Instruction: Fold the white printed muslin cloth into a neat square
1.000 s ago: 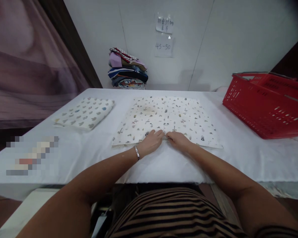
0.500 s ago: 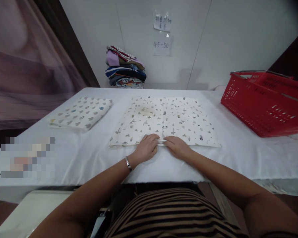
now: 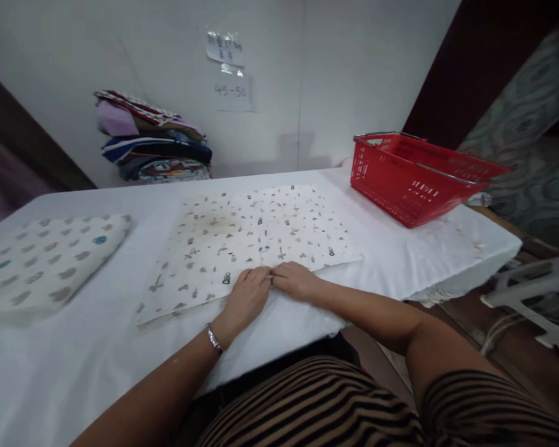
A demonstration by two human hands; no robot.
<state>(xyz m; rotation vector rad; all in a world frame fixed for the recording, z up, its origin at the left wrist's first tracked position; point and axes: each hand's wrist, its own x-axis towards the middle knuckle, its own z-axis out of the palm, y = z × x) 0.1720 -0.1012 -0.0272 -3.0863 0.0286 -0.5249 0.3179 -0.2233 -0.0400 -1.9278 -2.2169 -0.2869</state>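
A white cloth (image 3: 274, 214), printed with small grey-brown motifs and yellowed toward its far left, lies flat on the white-draped counter (image 3: 386, 267). At its near edge the left hand (image 3: 248, 297) and right hand (image 3: 299, 282) meet, each grip pinched on the cloth. Farther right stands a red slotted basket (image 3: 391, 186), its inside mostly hidden.

I count two white printed cloths (image 3: 242, 239) (image 3: 51, 261), one basket (image 3: 395, 186) (red), two signs (image 3: 225, 49) (image 3: 235, 94).

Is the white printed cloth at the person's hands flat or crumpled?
Flat: the white printed rectangular cloth lies smoothly on the white tablecloth, left hand and right hand at its near edge.
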